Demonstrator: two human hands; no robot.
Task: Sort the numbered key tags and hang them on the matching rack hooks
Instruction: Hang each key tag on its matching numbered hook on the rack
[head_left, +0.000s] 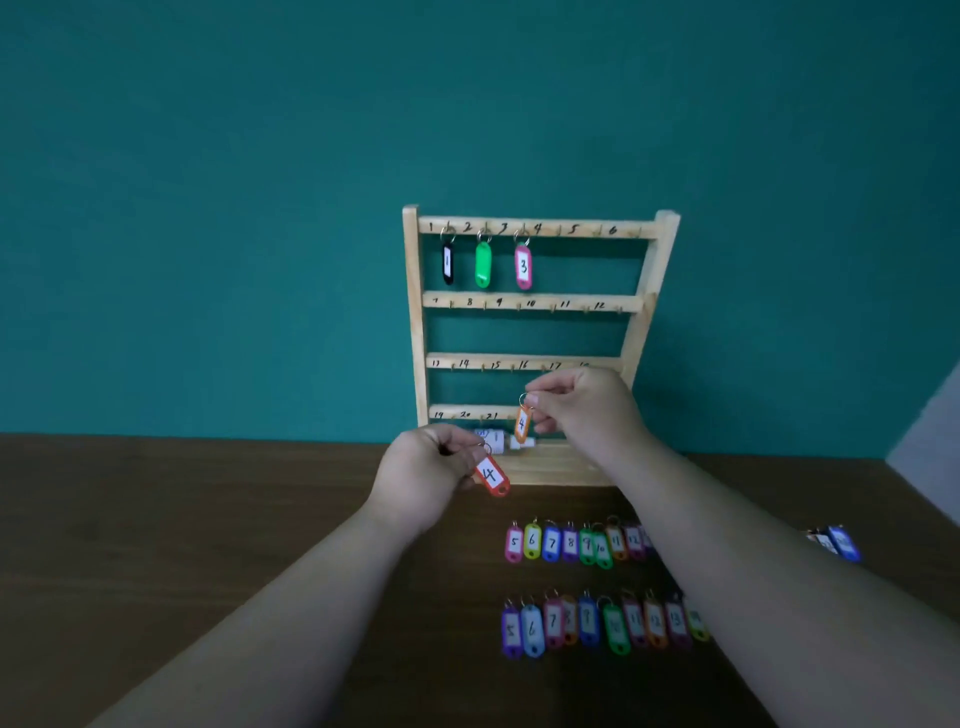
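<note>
A wooden key rack (644, 301) with numbered hooks stands at the back of the table. A black tag marked 1 (448, 264), a green tag (483, 266) and a pink tag marked 3 (523, 267) hang on its top rail. My right hand (587, 405) pinches the ring of an orange tag marked 4 (522, 423) in front of the lower rails. My left hand (431, 467) pinches the ring of a red tag marked 4 (491, 475) just above the table. Two rows of coloured numbered tags, the far row (571, 543) and the near row (587, 623), lie on the table.
The brown table (208, 519) meets a teal wall (260, 208) behind the rack. A small white object (498, 441) lies at the rack's foot. A few more tags (839, 543) lie at the far right, partly hidden by my right forearm.
</note>
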